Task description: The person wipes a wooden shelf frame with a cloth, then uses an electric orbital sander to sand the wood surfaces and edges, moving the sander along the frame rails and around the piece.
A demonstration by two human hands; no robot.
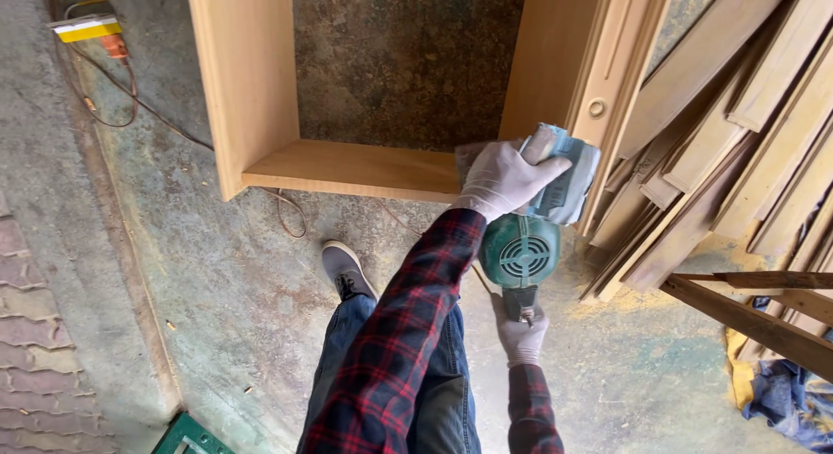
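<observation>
My left hand (503, 180), in a white glove, grips the front end of a green power tool (521, 256) where a light blue and white cover (568, 180) wraps it. My right hand (522, 337), also gloved, holds the tool's rear end by the cable. The tool's front rests against the lower right corner of a light wooden frame (347, 167), which stands over the concrete floor. Both my sleeves are red and black plaid. What the tool's working face touches is hidden behind my left hand.
Wooden planks and mouldings (720, 133) lean in a stack on the right, with sawdust beneath. A thin orange cable (130, 102) runs from a yellow and orange plug block (91, 30). Brick paving (30, 332) is on the left; my shoe (345, 270) is below the frame; a green crate corner (186, 437) sits near the bottom edge.
</observation>
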